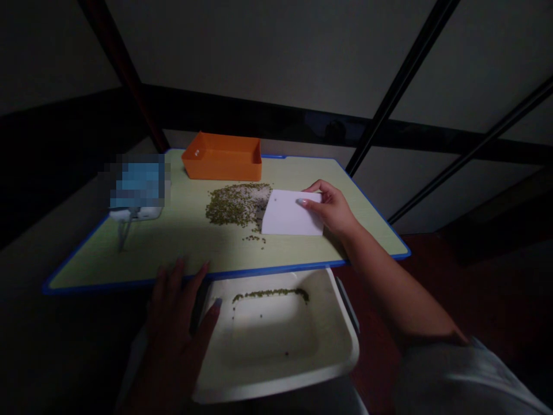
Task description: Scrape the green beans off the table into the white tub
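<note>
My right hand (332, 210) grips a white flat scraper card (290, 213) that stands on the pale green table (164, 248), just right of a pile of small green beans (235, 204). A few loose beans lie in front of the card. My left hand (177, 323) holds the left rim of a white tray (276, 369), fingers wrapped over the edge. The tray sits below the table's near edge. A thin line of green beans (272, 295) lies along the tray's far inner side.
An orange box (222, 157) stands at the table's far edge behind the beans. A white device (136, 213) with a blurred blue top sits at the left. The table has a blue rim. Dark slanted bars rise behind it.
</note>
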{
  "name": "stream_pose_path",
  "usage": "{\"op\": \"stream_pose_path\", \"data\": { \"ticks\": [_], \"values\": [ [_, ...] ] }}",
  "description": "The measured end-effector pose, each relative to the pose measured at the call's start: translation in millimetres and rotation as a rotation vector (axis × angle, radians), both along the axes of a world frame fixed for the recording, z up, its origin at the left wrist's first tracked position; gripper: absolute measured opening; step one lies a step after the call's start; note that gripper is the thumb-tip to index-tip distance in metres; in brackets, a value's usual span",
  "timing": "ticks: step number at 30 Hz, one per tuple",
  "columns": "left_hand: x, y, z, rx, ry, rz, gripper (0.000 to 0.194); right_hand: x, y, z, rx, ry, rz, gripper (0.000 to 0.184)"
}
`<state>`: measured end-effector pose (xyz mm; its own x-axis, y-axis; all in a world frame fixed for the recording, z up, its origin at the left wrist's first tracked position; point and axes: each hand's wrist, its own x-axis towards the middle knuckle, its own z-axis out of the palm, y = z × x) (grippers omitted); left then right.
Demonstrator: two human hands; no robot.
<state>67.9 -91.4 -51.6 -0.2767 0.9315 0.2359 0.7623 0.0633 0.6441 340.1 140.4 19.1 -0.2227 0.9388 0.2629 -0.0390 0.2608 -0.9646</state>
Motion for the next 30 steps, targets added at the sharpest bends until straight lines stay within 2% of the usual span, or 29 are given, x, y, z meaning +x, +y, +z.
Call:
{"op": "stream_pose_path", "data": {
  "ticks": [8, 16, 30],
  "values": [
    [4.6, -0.8, 8.8, -0.039, -0.003, 0.005, 0.06, 0.1, -0.7, -2.4, -0.009, -0.035, 0.044, 0.056],
    [-1.0, -0.3, -1.6, 0.019, 0.028, -0.024, 0.054, -0.7, -1.0, -3.5, -0.01, -0.031, 0.055, 0.054],
    [-2.5, -1.1, -0.2, -0.018, 0.008, -0.022, 0.055, 1.8, -4.2, 1.4, -0.006, -0.031, 0.047, 0.055]
  ]
}}
